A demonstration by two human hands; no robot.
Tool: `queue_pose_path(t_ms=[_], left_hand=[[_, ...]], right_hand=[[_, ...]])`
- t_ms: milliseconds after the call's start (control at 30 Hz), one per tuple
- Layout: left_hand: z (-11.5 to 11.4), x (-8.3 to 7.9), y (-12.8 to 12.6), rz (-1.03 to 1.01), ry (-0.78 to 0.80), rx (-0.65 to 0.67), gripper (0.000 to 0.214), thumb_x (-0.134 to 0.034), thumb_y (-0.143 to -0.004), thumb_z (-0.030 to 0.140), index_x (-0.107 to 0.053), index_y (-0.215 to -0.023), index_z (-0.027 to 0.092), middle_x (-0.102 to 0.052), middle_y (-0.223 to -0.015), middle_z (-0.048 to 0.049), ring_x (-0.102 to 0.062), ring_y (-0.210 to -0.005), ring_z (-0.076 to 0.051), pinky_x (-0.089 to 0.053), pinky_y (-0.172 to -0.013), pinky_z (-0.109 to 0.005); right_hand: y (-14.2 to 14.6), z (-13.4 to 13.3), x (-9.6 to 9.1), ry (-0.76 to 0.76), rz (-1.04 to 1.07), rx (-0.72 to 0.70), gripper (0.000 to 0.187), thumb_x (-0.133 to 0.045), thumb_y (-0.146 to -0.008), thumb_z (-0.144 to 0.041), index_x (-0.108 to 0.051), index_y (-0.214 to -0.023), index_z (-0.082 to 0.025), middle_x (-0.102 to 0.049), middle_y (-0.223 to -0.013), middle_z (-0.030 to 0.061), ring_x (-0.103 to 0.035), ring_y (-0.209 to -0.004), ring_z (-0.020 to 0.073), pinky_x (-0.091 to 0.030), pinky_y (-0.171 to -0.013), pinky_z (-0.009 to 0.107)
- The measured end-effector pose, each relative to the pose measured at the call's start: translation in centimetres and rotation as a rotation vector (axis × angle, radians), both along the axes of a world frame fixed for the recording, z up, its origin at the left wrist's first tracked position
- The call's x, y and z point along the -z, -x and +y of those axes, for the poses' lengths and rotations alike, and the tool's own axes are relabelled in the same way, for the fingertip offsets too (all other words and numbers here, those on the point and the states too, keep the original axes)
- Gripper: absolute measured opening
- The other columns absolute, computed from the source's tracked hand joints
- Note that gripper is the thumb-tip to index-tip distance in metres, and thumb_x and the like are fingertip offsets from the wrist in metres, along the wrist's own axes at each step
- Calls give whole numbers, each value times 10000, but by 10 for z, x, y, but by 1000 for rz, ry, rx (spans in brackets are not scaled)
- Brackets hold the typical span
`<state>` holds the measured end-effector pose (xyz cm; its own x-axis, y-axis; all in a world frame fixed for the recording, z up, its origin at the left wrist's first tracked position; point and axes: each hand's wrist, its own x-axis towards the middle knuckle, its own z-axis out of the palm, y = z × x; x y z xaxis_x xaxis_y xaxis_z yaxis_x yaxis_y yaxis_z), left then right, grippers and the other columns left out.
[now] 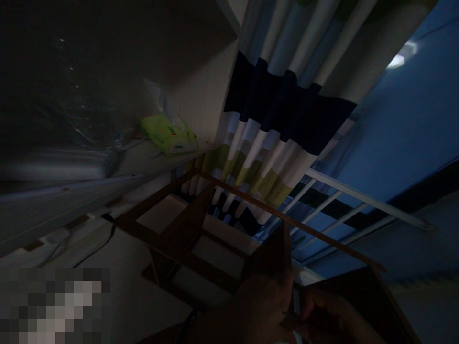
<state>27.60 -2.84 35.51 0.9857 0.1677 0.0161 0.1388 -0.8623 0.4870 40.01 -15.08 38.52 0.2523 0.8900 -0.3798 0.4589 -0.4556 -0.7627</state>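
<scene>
The scene is very dark. My left hand (260,306) and my right hand (335,320) meet at the bottom edge of the view, fingers curled toward each other. A small pale strip (296,303) shows between them, and it is too dim to tell which hand grips it. Just above my left hand rises an upright brown panel (276,253) of a brown wooden rack (179,234) with open compartments. A thin brown rail (287,215) runs along the rack's top, from upper left to lower right.
A striped curtain (287,110) in white, dark blue and olive hangs behind the rack. A green soft pack (168,136) lies on a pale shelf (118,167) at the left. White bars (358,198) and a blue surface (405,138) are at the right. A dark cable (98,246) lies at lower left.
</scene>
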Motion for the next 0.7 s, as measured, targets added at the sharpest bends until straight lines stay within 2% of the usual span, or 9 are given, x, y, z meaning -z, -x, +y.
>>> queue_pose_path(t_ms=[100,233,300,333,400,467,533,600,700], left_hand=[[-11,21,4,-103,-264,-158,714,-675,-579,596,-538,-1056,83,-637,-973,-113,-585,-823,-255,-463,-668,-370],[-23,49,14,-412,-551,-414,425,-644,-686,460,-600,-952,131,-638,-802,-28,-535,-731,-180,-391,-738,-342],[-27,57,17,-486,-594,-452,415,-665,-647,507,-613,-871,161,-622,-757,5,-505,-710,-166,-349,-787,-338],[-27,59,18,-495,-591,-451,487,-674,-590,580,-613,-840,167,-617,-757,9,-494,-714,-169,-333,-806,-342],[-28,59,17,-495,-573,-462,612,-669,-473,692,-607,-788,171,-611,-754,7,-482,-724,-180,-316,-811,-352],[-28,57,16,-488,-558,-480,624,-663,-448,714,-596,-754,175,-604,-737,6,-474,-722,-184,-310,-786,-353],[-28,55,15,-499,-556,-493,591,-650,-482,710,-583,-731,179,-593,-708,6,-468,-709,-181,-306,-750,-349],[-27,54,14,-523,-554,-489,583,-626,-512,718,-575,-731,180,-587,-700,8,-463,-700,-175,-302,-721,-343],[-25,53,15,-524,-524,-479,565,-613,-539,715,-560,-722,183,-584,-703,13,-469,-700,-168,-302,-696,-337]], right_hand=[[-3,2,3,-42,21,-38,327,-574,-747,-473,-477,-670,-171,-464,-593,-21,-414,-537,96,-333,-503,186],[-7,3,13,-43,110,-17,270,-593,-741,-408,-444,-719,-184,-401,-508,-59,-358,-445,69,-272,-423,164],[-7,3,14,-21,192,30,276,-619,-725,-354,-457,-876,-189,-408,-520,-73,-375,-458,66,-287,-436,150],[-6,3,13,-17,223,52,362,-624,-721,-343,-439,-994,-194,-422,-540,-75,-380,-460,65,-296,-439,147],[-4,3,10,-33,258,97,605,-618,-726,-359,-305,-1224,-218,-446,-579,-78,-376,-449,64,-300,-424,144],[-4,3,8,-44,265,117,726,-617,-729,-409,-224,-1313,-230,-453,-584,-77,-354,-424,64,-285,-391,143],[-5,2,8,-49,230,124,647,-641,-713,-451,-377,-1255,-217,-457,-584,-62,-380,-449,73,-321,-408,153],[-8,-1,12,-70,132,131,462,-672,-692,-474,-571,-1041,-189,-488,-606,-30,-448,-524,95,-392,-482,178],[-14,-8,16,-121,-47,149,358,-698,-670,-493,-654,-813,-168,-555,-652,16,-527,-642,152,-456,-590,217]])
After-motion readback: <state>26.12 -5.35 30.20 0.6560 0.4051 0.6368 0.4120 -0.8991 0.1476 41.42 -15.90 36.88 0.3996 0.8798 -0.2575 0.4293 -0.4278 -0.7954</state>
